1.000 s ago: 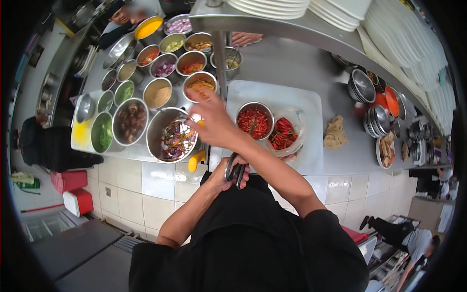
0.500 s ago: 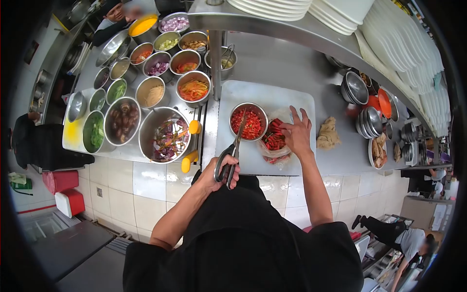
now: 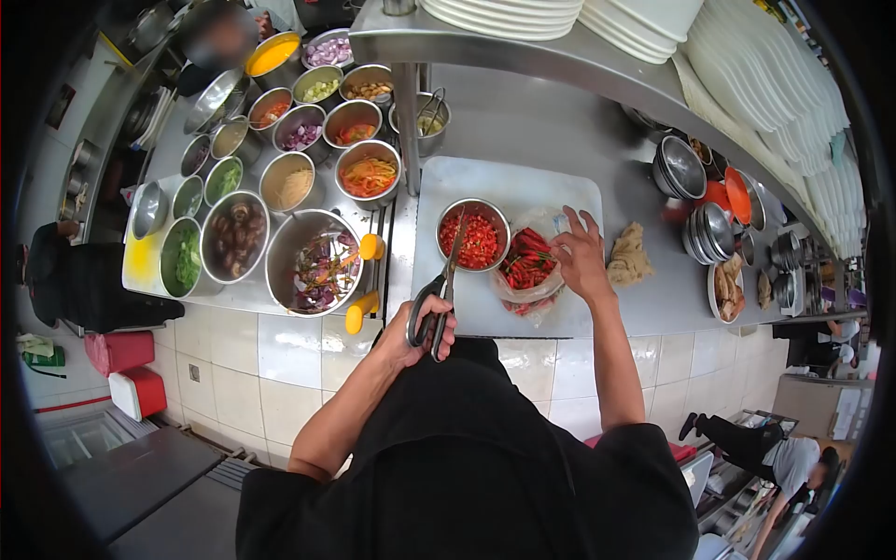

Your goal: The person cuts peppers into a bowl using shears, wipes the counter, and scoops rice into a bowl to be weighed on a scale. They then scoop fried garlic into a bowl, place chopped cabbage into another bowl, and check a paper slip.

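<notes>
My left hand (image 3: pixel 413 329) is wrapped round the dark handles of a pair of scissors (image 3: pixel 450 271). Their blades point away from me, with the tips over a steel bowl (image 3: pixel 507 250) of chopped red chilies (image 3: pixel 478 245). To the right of the bowl lies a clear plastic bag (image 3: pixel 553 297), its mouth open on whole red chilies (image 3: pixel 530 266). My right hand (image 3: pixel 583 257) is at the bag's right edge, fingers apart and stretched out, thumb side close to the plastic. Bowl and bag both rest on a white cutting board (image 3: pixel 431 201).
Ginger-like root (image 3: pixel 631 254) lies right of the board. Steel bowls (image 3: pixel 679 168) stand farther right. On the left are several containers of cut vegetables and a pot (image 3: pixel 276 294) with yellow-covered handles. A steel shelf (image 3: pixel 523 54) with white plates crosses overhead. Other people are around.
My right hand has drawn back slightly right from the chilies, uncovering more of them. The scissors stay over the bowl. At top left, a person has shifted.
</notes>
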The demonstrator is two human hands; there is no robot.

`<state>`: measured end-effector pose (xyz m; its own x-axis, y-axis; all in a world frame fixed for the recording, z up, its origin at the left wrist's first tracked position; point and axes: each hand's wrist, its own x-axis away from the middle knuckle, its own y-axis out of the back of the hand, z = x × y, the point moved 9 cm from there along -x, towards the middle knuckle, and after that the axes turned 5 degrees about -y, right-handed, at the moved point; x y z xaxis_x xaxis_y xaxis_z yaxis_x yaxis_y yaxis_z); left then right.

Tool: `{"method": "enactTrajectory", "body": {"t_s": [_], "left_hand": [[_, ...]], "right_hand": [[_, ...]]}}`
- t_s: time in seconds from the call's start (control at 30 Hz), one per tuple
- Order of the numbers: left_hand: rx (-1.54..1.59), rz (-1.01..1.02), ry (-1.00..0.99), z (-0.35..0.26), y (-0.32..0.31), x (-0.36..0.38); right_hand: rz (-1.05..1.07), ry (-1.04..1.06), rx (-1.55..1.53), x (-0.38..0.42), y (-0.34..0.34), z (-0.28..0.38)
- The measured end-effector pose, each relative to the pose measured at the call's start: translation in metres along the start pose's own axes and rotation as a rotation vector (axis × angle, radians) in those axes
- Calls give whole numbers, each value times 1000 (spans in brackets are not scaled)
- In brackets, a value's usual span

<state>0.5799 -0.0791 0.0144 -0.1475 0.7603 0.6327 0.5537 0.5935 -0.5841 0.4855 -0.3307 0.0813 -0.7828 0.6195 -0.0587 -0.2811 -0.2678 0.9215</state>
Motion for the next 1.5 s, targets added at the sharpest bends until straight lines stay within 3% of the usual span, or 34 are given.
{"method": "enactTrajectory", "body": {"t_s": [0.1,0.3,0.6,1.03,1.1,1.17,1.23,1.5], "left_hand": [[-7,13,-1,0,0,0],[-57,37,74,4,-5,1],[19,198,155,11,-20,0],[-34,143,139,9,-24,0],[-264,-2,-6,-3,-14,-2],[-268,-2,-13,-2,-11,-3],[-49,78,90,6,-19,3],[-50,156,142,12,-23,-1]], "right_hand": [[34,-46,-106,-1,12,6],[-17,126,-230,-12,14,61],[0,335,-9,-26,-4,107],[35,352,3,-28,-13,107],[37,350,-8,-28,-15,106],[40,326,-4,-28,-16,103],[42,304,0,-29,-16,101],[28,307,-31,-29,-22,105]]}}
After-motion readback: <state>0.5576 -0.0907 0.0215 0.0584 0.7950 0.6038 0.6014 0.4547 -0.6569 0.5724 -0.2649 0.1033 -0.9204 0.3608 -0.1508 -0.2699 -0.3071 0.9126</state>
